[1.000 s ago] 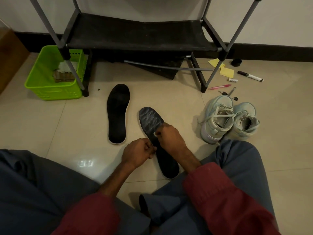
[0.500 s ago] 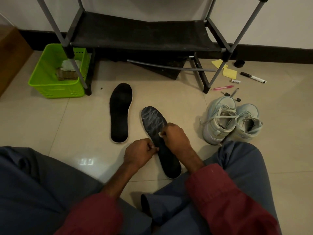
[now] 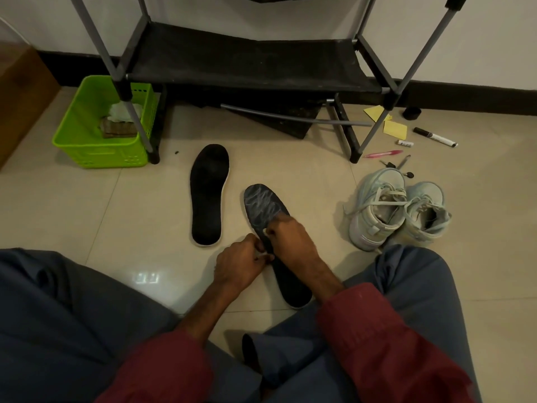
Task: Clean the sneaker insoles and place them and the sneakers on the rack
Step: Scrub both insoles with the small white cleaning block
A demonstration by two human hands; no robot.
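Flat on beige tiled floor (image 3: 87, 199): long dark insole streaked pale grey (image 3: 263, 203), edge pinched by curled fingers of left hand (image 3: 239, 264), pressed under right hand (image 3: 290, 238) curled round small white scrap (image 3: 265, 231). Plain black insole (image 3: 208, 196) just beside; pale mint lace-up sneakers (image 3: 398, 209) near black fabric-shelf rack (image 3: 247, 62).

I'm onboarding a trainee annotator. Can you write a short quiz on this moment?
1. True or false: the sneakers stand on the rack.
2. Multiple choice: the green basket sits A) on the rack, B) on the floor by the rack's left leg, C) beside the sneakers.
3. Short answer: which insole do the left hand and the right hand touch, the plain black insole or the streaked insole?
Key: 1 false, they stand on the floor; 2 B; 3 the streaked insole, where the right hand presses a small white wipe.
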